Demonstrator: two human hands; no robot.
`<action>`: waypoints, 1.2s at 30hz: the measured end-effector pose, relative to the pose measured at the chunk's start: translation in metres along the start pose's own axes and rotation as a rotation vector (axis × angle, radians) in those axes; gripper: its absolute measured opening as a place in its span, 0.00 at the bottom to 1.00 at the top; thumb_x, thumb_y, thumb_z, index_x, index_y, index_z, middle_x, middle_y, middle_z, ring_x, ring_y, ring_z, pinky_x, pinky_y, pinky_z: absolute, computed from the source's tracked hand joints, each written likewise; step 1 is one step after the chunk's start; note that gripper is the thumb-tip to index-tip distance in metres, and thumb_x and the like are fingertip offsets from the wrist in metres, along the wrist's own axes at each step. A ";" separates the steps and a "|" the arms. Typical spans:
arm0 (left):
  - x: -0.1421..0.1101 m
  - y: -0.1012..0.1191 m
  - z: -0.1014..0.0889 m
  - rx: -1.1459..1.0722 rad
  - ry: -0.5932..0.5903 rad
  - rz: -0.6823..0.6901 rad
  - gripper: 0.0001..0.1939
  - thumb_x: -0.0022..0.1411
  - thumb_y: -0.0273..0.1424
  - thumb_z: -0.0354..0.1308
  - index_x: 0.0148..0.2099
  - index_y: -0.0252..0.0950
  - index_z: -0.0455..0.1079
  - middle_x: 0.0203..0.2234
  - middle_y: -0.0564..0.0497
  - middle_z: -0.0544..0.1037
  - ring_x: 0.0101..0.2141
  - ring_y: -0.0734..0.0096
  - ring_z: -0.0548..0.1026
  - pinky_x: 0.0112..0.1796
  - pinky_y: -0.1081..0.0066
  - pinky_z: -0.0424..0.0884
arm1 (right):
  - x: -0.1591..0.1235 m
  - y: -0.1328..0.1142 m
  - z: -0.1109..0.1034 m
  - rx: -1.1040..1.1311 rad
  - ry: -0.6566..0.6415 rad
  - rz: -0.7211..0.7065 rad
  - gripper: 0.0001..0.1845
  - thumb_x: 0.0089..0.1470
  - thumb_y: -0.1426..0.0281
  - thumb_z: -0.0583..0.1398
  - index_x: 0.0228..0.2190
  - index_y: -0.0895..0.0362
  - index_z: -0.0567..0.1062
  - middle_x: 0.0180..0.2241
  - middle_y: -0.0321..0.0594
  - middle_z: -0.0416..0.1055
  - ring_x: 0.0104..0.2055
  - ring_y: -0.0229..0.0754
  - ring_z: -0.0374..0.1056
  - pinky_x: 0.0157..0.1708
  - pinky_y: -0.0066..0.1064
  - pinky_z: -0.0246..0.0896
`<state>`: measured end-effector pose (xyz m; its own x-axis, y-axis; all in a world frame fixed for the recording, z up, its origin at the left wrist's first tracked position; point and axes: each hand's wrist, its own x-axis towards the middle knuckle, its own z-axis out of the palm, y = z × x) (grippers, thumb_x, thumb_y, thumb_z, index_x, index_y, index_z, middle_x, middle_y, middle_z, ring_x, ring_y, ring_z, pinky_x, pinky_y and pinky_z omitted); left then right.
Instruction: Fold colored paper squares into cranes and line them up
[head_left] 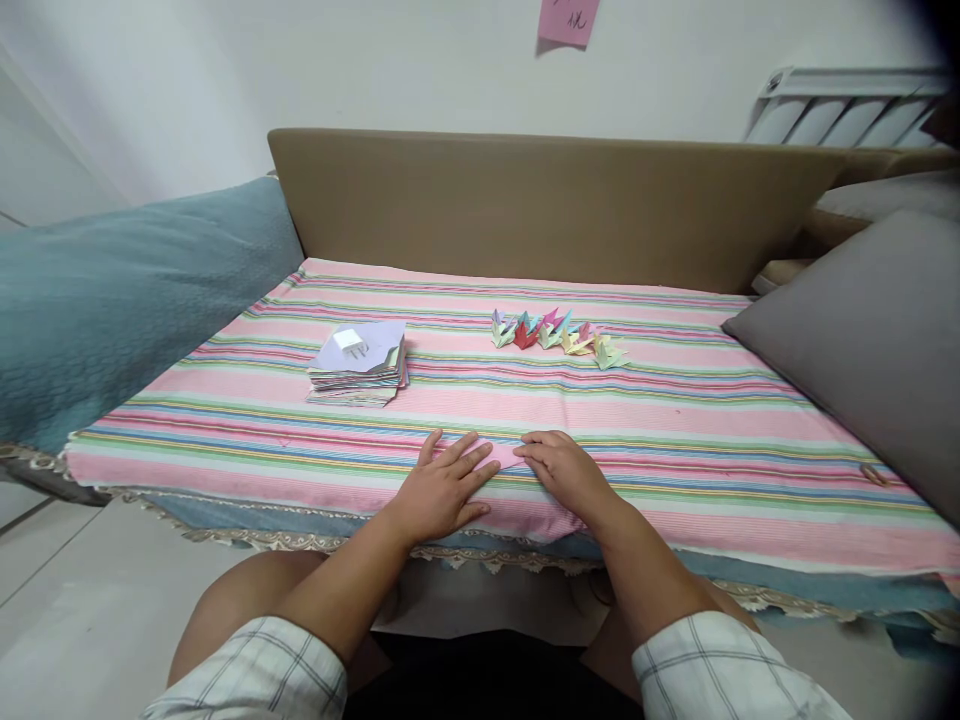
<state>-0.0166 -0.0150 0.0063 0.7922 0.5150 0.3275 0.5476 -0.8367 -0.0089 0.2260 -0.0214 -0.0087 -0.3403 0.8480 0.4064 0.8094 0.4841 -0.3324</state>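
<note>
Head view: near the couch (660, 415)'s front edge, open left hand (447, 485) and curled right hand (564, 468), grip unclear, touch one pink paper (507, 456)

Two hands (442, 492), one charger (347, 341), one paper stack (352, 386)

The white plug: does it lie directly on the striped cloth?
No, the white plug rests on top of the stack of paper, which lies between it and the striped cloth.
</note>
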 end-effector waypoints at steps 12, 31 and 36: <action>-0.003 -0.007 -0.007 0.005 -0.212 0.069 0.38 0.58 0.47 0.52 0.66 0.43 0.44 0.63 0.43 0.52 0.62 0.55 0.48 0.57 0.45 0.27 | -0.002 0.003 0.002 0.024 0.024 0.010 0.13 0.56 0.72 0.55 0.40 0.50 0.77 0.43 0.41 0.72 0.45 0.43 0.65 0.45 0.37 0.63; 0.022 -0.017 0.001 -0.289 0.115 -0.446 0.12 0.56 0.30 0.56 0.43 0.37 0.73 0.36 0.48 0.79 0.39 0.63 0.74 0.44 0.63 0.68 | 0.010 -0.037 0.023 0.033 0.107 -0.042 0.14 0.58 0.70 0.52 0.45 0.56 0.72 0.44 0.43 0.72 0.46 0.44 0.64 0.45 0.38 0.58; 0.026 -0.017 -0.001 -0.247 0.085 -0.519 0.08 0.57 0.31 0.56 0.37 0.39 0.75 0.32 0.51 0.79 0.35 0.65 0.75 0.38 0.68 0.69 | 0.010 -0.038 0.024 -0.026 0.069 -0.038 0.17 0.59 0.69 0.51 0.49 0.54 0.70 0.46 0.44 0.70 0.46 0.45 0.64 0.45 0.39 0.59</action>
<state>-0.0051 0.0128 0.0157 0.4066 0.8612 0.3049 0.7716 -0.5024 0.3902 0.1801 -0.0257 -0.0127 -0.3378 0.8117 0.4766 0.8089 0.5092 -0.2940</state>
